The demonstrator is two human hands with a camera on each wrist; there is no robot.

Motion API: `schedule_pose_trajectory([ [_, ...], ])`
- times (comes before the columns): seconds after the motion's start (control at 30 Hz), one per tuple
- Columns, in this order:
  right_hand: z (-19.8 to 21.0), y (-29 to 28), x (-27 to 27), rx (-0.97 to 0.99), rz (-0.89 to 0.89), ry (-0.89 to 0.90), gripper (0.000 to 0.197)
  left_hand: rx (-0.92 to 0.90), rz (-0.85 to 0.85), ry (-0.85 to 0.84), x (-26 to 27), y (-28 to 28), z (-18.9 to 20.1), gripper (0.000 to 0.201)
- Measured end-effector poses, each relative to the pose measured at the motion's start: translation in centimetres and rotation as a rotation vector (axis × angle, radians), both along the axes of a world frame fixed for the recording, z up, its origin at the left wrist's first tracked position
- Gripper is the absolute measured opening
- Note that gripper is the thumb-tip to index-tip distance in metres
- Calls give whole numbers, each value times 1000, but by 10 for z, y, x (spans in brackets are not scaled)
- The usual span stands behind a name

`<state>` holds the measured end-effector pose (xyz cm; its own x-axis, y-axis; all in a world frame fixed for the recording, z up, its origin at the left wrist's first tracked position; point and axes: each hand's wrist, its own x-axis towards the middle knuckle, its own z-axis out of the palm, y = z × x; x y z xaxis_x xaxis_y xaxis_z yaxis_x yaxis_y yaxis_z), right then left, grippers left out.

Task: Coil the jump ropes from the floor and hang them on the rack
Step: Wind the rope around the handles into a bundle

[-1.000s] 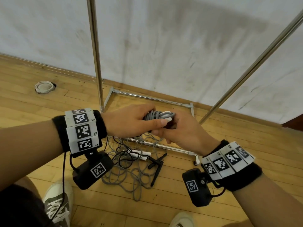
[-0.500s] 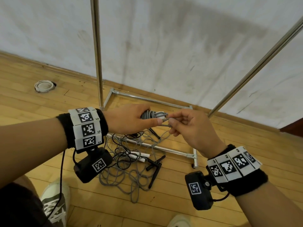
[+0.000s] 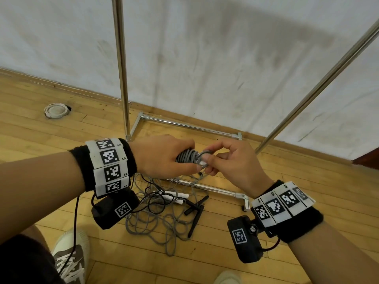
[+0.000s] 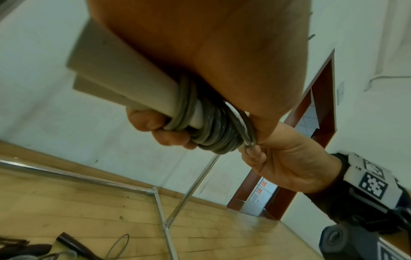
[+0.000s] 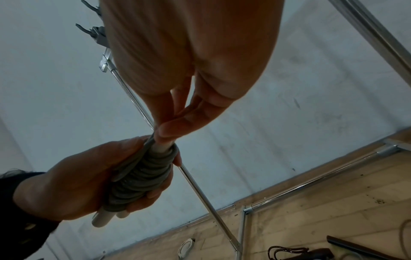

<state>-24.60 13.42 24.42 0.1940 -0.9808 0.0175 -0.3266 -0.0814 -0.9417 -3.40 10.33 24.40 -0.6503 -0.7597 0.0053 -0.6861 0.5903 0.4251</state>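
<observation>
Wooden floor [image 3: 51, 144] beneath; left hand [image 3: 164, 158] grips coiled grey rope [image 3: 187, 156], right hand [image 3: 235, 162] pinching.

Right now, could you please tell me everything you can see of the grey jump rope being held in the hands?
The grey jump rope is a thin, rubbery-looking cord wound in tight turns round its two pale handles, which lie side by side. The left hand grips the bundle in mid-air above the floor. The right hand pinches the cord's last bit at the bundle's end. The handles' ends stick out of the fist.
</observation>
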Motion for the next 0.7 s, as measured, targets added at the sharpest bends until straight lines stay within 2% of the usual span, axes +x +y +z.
schedule_pose_trajectory([
  [0.1, 1, -1, 2, 28, -24, 13, 10, -69, -8, -58, -1, -1, -2, 59],
  [0.27, 3, -4, 5, 57, -51, -42, 12, -63, 22, -37, -4, -4, -1, 59],
  [0.4, 4, -4, -2, 110, 87, -127, 14, 81, 57, 22, 0, -8, -2, 53],
  [0.5, 6, -5, -9, 36, 188, -79, 21, 192, 61, 74, 3, -8, -3, 52],
  [0.6, 4, -6, -10, -28, 196, -81, 19, 288, 52, 124, 3, -7, -2, 51],
  [0.7, 0, -7, -9, -67, 124, -107, 15, 294, 34, 140, 2, -4, -1, 52],
])
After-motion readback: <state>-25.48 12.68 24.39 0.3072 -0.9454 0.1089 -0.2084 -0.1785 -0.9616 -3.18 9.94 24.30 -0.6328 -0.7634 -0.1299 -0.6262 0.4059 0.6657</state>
